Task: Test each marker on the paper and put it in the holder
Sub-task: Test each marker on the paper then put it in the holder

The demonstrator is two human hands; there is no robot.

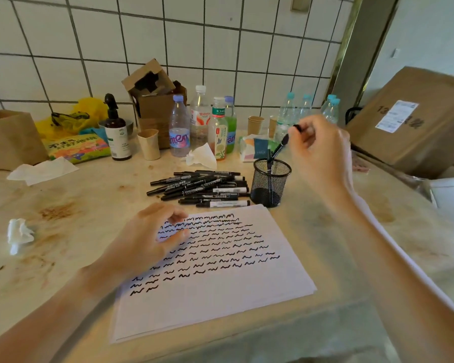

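Observation:
A white paper sheet point(220, 297) covered with rows of black squiggles lies in front of me. My left hand point(152, 239) rests on its upper left part with relaxed fingers. Behind the paper lies a pile of black markers point(202, 188). To the right of the pile stands a black mesh holder point(270, 183). My right hand point(320, 153) pinches the top of a black marker point(281, 145), tilted with its lower end inside the holder's mouth.
Several bottles point(180, 127), paper cups point(149, 144), a spray bottle point(117, 129) and an open cardboard box point(155, 100) line the tiled wall. A crumpled tissue point(19, 234) lies at left. A large carton point(414, 119) sits at right. The counter's front edge is near me.

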